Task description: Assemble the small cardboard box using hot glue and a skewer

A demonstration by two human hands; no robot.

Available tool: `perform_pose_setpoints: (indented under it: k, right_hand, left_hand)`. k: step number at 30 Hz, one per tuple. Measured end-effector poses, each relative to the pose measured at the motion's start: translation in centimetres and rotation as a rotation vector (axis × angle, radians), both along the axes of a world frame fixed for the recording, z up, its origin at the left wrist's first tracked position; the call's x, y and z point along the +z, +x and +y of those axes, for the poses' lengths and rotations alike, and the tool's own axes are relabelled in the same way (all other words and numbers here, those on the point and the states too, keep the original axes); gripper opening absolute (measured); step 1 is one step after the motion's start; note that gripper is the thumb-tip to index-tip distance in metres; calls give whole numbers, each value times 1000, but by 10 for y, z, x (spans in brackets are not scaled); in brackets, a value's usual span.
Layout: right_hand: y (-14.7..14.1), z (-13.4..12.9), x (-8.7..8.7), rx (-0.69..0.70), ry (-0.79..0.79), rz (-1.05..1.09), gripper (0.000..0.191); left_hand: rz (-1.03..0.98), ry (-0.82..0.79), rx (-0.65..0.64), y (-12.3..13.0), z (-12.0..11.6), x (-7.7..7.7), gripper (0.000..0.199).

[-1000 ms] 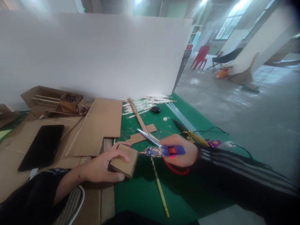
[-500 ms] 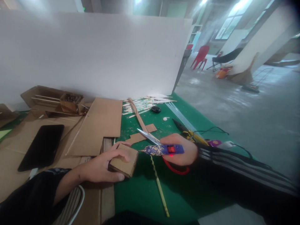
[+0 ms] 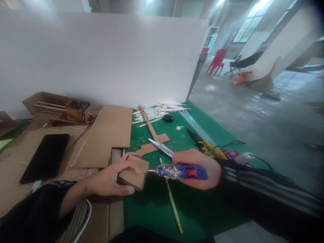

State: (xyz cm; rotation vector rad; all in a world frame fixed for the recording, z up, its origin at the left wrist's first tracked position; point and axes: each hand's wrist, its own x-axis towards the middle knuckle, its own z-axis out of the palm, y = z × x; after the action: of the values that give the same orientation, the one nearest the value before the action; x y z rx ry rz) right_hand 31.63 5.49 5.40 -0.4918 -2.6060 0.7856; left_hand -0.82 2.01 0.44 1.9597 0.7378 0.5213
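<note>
My left hand [image 3: 106,180] grips a small cardboard box [image 3: 134,172], thumb at its near side and fingers over its top. In my right hand [image 3: 202,162] is a blue hot glue gun [image 3: 177,171] with a red part, its body speckled with bits. The nozzle points left and meets the box's right side. Beyond the glue gun lie open-bladed scissors [image 3: 162,147], their handles hidden by my right hand. A twisted yellow stick [image 3: 173,206] rests on the green table below the glue gun.
Cardboard sheets [image 3: 108,128] and a black phone [image 3: 45,158] lie left. Behind are thin sticks [image 3: 152,114], a black round object [image 3: 168,117] and cardboard strips [image 3: 164,137]. Yellow-handled pliers [image 3: 210,148] and clear glue sticks [image 3: 197,126] lie right, near a white wall panel [image 3: 101,57].
My right hand has moved slightly right and down with the glue gun, whose body is turned a little. The red scissor handle is now hidden. My left hand and the box have barely moved.
</note>
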Motion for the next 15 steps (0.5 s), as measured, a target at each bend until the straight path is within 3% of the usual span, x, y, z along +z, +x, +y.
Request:
perform_pose_setpoints:
  k: [5,15]
  right_hand:
    - [-6,-2,-8,65,72,36,13]
    - [-12,-9,-3,59,70,-47,17]
  left_hand:
    - [-3,-4,-10,1,1,2,42]
    - [4,18,-12,2,0,2,47]
